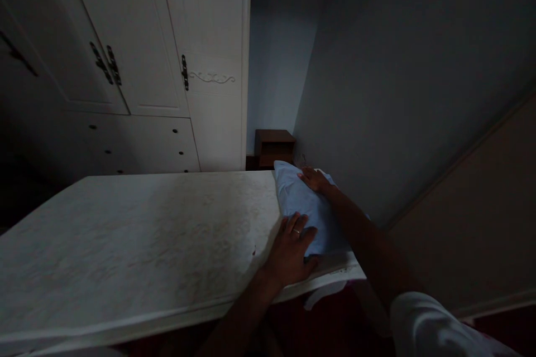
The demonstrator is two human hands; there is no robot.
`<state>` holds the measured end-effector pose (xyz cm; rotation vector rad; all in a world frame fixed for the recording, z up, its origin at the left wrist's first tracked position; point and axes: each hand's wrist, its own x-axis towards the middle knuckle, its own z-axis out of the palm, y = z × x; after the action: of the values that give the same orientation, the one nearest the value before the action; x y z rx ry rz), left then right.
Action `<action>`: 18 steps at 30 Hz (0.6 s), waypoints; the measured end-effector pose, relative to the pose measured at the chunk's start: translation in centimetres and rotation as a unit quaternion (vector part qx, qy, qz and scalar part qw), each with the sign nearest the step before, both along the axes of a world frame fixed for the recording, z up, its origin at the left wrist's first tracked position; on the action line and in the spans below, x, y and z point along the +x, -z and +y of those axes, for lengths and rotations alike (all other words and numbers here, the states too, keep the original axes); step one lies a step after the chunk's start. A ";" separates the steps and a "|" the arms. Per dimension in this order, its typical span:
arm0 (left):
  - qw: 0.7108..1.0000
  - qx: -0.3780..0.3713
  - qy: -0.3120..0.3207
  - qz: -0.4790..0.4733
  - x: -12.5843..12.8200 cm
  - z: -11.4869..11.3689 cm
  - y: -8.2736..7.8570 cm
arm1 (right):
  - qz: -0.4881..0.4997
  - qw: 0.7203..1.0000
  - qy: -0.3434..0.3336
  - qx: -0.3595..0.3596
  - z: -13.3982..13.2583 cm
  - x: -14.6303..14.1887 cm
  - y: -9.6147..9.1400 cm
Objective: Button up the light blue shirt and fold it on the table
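A pale blue pillow (302, 206) lies at the right edge of a bare white mattress (138, 234), against the wall. My left hand (293, 251) rests flat on the pillow's near end, fingers spread, a ring on one finger. My right hand (315, 180) reaches to the pillow's far end and lies over its top corner, fingers stretched out on the fabric. A bit of white cloth (324, 293) hangs below the mattress edge under my left hand.
A white wardrobe (138, 67) with dark handles and drawers stands behind the mattress. A small brown nightstand (274, 146) sits in the corner beside it. A grey-blue wall (397, 95) runs along the right, with a beige panel (473, 217) lower right.
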<state>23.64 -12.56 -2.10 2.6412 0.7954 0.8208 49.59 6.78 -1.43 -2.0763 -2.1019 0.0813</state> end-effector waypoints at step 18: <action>1.000 -0.011 -0.008 -0.016 0.1 -0.1 -0.3 | 0.013 0.999 0.053 -0.004 -3.6 7.3 -3.4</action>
<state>23.75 -12.62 -1.77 2.5986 0.8152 0.8513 56.91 3.16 1.94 -2.1743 -1.9774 0.1013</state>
